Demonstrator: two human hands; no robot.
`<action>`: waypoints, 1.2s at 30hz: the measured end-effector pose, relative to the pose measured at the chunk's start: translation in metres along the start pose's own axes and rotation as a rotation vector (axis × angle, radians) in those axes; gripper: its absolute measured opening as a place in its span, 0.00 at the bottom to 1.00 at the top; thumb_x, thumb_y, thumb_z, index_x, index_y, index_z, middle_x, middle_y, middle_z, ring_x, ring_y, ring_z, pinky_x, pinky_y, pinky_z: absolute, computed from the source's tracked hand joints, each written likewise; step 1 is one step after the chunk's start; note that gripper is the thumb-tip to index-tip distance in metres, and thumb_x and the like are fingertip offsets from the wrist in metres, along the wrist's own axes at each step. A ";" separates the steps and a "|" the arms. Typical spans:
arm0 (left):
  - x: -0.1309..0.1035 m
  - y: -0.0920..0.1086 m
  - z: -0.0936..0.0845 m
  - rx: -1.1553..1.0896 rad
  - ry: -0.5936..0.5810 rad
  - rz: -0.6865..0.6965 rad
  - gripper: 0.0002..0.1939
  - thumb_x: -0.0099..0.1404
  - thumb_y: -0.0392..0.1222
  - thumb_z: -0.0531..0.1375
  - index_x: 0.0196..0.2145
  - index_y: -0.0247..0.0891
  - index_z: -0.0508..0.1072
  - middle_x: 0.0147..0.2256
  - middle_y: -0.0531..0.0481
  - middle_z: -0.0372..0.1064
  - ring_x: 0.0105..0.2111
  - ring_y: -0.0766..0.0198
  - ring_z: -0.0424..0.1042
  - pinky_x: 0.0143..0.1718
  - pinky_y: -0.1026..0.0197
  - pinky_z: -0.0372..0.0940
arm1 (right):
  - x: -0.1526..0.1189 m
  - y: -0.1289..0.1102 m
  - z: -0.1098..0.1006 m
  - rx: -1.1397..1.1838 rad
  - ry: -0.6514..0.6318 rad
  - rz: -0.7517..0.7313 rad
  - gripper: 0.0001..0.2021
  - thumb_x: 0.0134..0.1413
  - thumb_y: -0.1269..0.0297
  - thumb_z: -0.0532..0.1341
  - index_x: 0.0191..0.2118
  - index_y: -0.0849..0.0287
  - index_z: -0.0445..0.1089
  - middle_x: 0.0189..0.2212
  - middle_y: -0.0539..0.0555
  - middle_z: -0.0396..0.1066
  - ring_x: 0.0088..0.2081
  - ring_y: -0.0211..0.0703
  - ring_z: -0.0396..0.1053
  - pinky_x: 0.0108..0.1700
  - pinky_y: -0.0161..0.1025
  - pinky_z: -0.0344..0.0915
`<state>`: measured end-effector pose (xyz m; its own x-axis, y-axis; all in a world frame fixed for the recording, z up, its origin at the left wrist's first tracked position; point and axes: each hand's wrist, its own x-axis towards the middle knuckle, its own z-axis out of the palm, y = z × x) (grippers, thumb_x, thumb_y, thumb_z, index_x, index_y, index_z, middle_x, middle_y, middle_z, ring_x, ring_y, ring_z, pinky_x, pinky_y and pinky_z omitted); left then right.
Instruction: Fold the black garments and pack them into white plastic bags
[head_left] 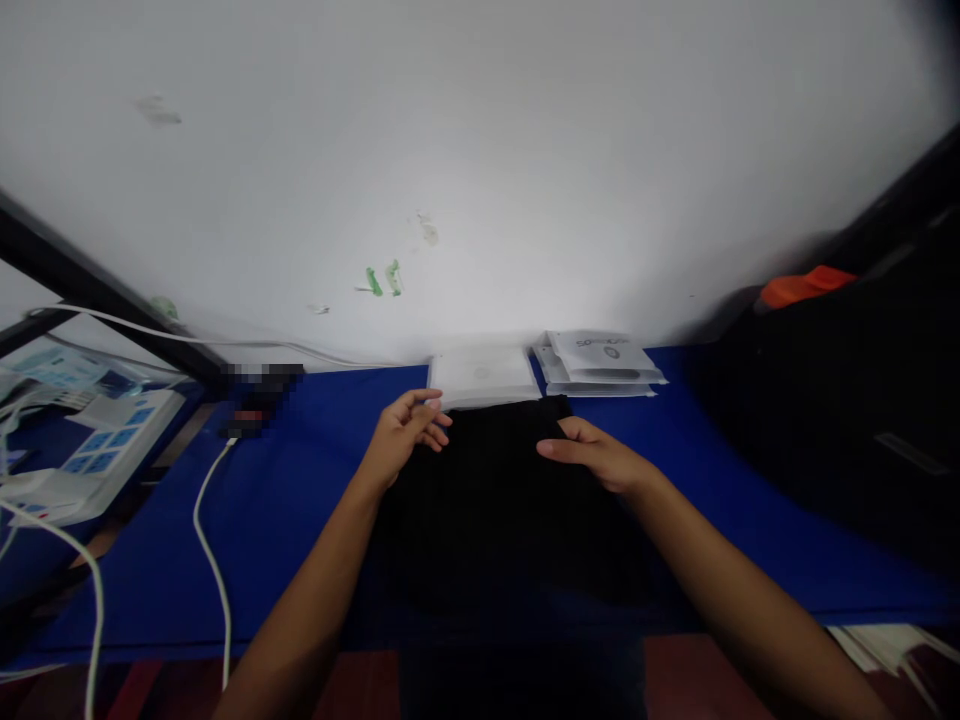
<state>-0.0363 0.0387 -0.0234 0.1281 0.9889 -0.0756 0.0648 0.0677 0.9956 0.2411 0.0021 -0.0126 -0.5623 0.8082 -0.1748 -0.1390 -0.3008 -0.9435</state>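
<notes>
A black cloth [502,500] lies over the middle of the blue table, its far edge near a white plastic packet [484,375]. My left hand [411,428] is at the cloth's far left corner, fingers apart and slightly curled, with nothing visibly gripped. My right hand [589,450] pinches the cloth near its far right corner, the thumb on top and the other fingers partly hidden beneath. Behind the right corner is a stack of white printed packets [600,362].
A white power strip [105,455] and cables [202,510] are at the left. A large black object [847,420] with an orange item [806,287] on it fills the right. The white wall [480,180] rises behind the blue table [300,500].
</notes>
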 end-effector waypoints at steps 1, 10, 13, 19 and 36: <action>-0.001 -0.001 0.001 0.059 -0.023 0.049 0.20 0.65 0.51 0.62 0.48 0.34 0.70 0.35 0.43 0.75 0.28 0.63 0.74 0.29 0.62 0.69 | -0.001 0.000 -0.001 0.006 -0.022 -0.012 0.16 0.49 0.55 0.70 0.21 0.59 0.70 0.17 0.44 0.64 0.18 0.30 0.60 0.22 0.30 0.58; -0.017 -0.009 0.019 0.805 -0.403 0.309 0.48 0.47 0.60 0.72 0.62 0.44 0.63 0.63 0.38 0.55 0.63 0.38 0.52 0.63 0.36 0.48 | 0.003 0.002 -0.010 -0.001 0.088 -0.062 0.18 0.45 0.54 0.70 0.16 0.59 0.67 0.13 0.44 0.60 0.15 0.29 0.54 0.17 0.30 0.52; -0.019 -0.009 0.022 0.859 -0.479 0.352 0.40 0.50 0.54 0.72 0.58 0.44 0.65 0.64 0.38 0.54 0.64 0.37 0.51 0.64 0.34 0.44 | 0.004 0.000 -0.012 -0.019 0.119 -0.060 0.19 0.43 0.53 0.70 0.15 0.58 0.66 0.12 0.44 0.58 0.15 0.29 0.52 0.17 0.30 0.50; -0.015 -0.001 0.010 0.696 -0.257 0.276 0.20 0.55 0.34 0.62 0.46 0.40 0.66 0.43 0.46 0.70 0.44 0.53 0.70 0.49 0.50 0.64 | 0.001 -0.005 -0.029 -0.125 0.218 -0.069 0.20 0.37 0.51 0.69 0.12 0.56 0.61 0.11 0.44 0.55 0.14 0.31 0.50 0.16 0.32 0.48; -0.008 0.023 -0.041 0.478 -0.444 0.300 0.22 0.58 0.47 0.68 0.51 0.48 0.75 0.51 0.46 0.70 0.53 0.52 0.67 0.58 0.49 0.59 | -0.003 -0.018 -0.070 -0.786 0.061 0.259 0.16 0.43 0.51 0.72 0.32 0.58 0.74 0.24 0.50 0.72 0.25 0.38 0.67 0.25 0.35 0.62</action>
<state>-0.0770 0.0375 0.0019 0.5920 0.8019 0.0806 0.3775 -0.3642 0.8514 0.3024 0.0403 -0.0149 -0.4496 0.7949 -0.4074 0.6122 -0.0579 -0.7886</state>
